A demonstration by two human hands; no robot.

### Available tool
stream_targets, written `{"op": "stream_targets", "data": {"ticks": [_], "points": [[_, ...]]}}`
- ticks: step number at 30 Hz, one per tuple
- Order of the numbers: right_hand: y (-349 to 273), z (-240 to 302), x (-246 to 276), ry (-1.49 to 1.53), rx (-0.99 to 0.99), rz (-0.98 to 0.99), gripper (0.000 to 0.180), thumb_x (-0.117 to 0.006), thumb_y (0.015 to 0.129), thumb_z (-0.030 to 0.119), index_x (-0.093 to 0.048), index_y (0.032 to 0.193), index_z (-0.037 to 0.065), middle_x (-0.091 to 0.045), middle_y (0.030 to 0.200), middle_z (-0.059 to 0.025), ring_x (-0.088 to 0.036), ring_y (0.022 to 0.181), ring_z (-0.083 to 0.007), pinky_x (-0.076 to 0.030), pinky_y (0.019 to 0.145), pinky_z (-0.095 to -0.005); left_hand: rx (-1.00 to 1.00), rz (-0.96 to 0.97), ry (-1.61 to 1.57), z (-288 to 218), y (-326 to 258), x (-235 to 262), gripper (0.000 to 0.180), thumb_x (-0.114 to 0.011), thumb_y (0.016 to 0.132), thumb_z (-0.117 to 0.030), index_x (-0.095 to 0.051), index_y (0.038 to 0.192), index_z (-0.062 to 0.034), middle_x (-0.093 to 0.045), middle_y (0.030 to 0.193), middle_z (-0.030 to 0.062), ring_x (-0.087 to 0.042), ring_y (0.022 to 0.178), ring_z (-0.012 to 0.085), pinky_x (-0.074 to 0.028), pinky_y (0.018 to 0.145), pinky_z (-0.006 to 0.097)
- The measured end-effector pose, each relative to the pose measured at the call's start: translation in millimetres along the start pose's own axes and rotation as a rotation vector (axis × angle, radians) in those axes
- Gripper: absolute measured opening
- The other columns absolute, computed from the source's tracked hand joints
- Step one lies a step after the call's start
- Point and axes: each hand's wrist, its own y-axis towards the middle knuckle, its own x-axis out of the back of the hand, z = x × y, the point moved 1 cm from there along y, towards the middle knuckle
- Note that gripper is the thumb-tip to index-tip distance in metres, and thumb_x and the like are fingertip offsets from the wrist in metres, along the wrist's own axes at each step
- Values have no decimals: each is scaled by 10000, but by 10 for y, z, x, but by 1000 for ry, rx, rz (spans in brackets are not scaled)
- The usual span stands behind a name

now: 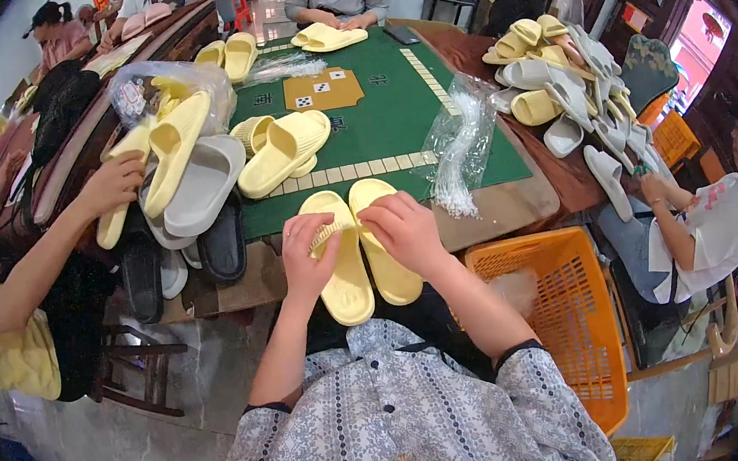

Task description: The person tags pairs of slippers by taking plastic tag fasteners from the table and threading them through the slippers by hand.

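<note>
A pair of pale yellow slide slippers lies side by side at the near edge of the green table mat, toes pointing away from me. My left hand (308, 254) is closed round the ribbed strap of the left yellow slipper (348, 289). At the strap of the right yellow slipper (394, 273), my right hand (404, 234) is closed with bent fingers; its fingertips are partly hidden. Just beyond, another yellow pair (287, 153) rests on the mat. To the right of it lies a clear bag of thin white plastic ties (461, 161).
An orange crate (580, 325) stands at my right. Grey and yellow slippers pile up (551, 73) at the table's right. On the left, a co-worker's hand (113, 182) touches a yellow slipper beside grey and black ones. Another person sits across, near a phone (401, 35).
</note>
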Motion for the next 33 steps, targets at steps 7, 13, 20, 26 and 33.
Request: {"op": "stream_targets", "data": {"ticks": [7, 13, 20, 26, 33], "points": [[-195, -375, 12, -178, 17, 98, 140, -697, 745, 84, -620, 859, 107, -598, 854, -31, -595, 766, -228, -506, 616, -334, 11, 101, 21, -101, 58, -81, 237, -713, 743, -92, -664, 974, -74, -652, 932, 70, -565, 969, 274, -445, 874, 381], [-282, -256, 205, -128, 10, 111, 231, -701, 712, 91, -605, 921, 113, -602, 871, -27, -593, 784, -236, -511, 614, -348, -70, 287, -91, -450, 223, -353, 411, -723, 773, -189, -614, 1150, -70, -646, 1037, 94, -564, 1014, 298, -447, 906, 391], [-426, -245, 202, -73, -118, 100, 283, -709, 690, 62, -543, 916, 102, -591, 834, -34, -592, 774, -246, -497, 609, -364, 74, 306, -170, -388, 87, -558, 196, -698, 774, -109, -669, 959, -51, -670, 882, 96, -636, 853, 288, -504, 755, 366], [-505, -358, 186, -146, -24, 180, 291, -678, 700, 51, -554, 959, 100, -586, 842, -45, -582, 768, -245, -495, 609, -360, 39, 272, -89, -429, 91, -512, 144, -611, 819, -21, -634, 960, -40, -629, 885, 130, -620, 826, 318, -496, 726, 395], [-529, -726, 265, -235, -38, 109, 159, -664, 789, 119, -588, 929, 111, -595, 881, -44, -616, 772, -244, -509, 626, -354, 18, 160, 104, -583, 233, 168, 213, -507, 811, 63, -593, 983, -29, -551, 920, 180, -566, 880, 366, -462, 762, 421]]}}
